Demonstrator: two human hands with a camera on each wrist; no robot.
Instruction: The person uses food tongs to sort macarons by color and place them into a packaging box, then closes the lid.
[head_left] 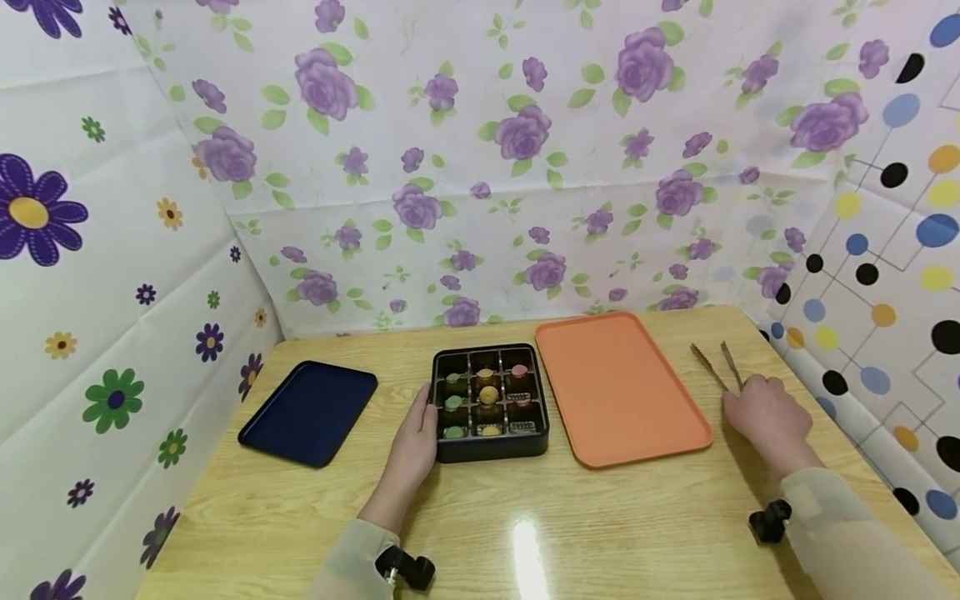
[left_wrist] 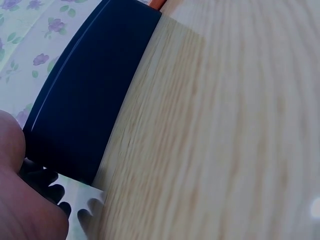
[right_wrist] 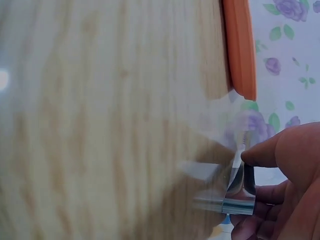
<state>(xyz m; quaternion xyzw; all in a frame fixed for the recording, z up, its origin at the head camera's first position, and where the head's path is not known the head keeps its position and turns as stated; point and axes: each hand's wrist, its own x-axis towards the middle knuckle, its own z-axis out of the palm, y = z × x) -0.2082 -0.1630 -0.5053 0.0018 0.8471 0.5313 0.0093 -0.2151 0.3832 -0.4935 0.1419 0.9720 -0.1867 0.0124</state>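
Observation:
A black box (head_left: 491,448) with a divided grid stands on the table, holding small round macaron-like sweets in green, yellow (head_left: 488,395) and pink. My left hand (head_left: 412,435) rests against the box's left side, fingers lying along it. The left wrist view shows the box's dark front wall (left_wrist: 95,85) with the thumb near its upper corner. My right hand (head_left: 768,417) grips metal tongs (head_left: 708,367) at the table's right; their two arms are spread apart with nothing between them. In the right wrist view, thumb and fingers pinch the tongs (right_wrist: 239,200) near the bent end.
An orange tray (head_left: 622,392) lies between the box and the tongs. A dark blue tray (head_left: 311,412) lies at the left of the wooden table (head_left: 480,517). Patterned cloth walls (head_left: 480,167) stand behind and at both sides.

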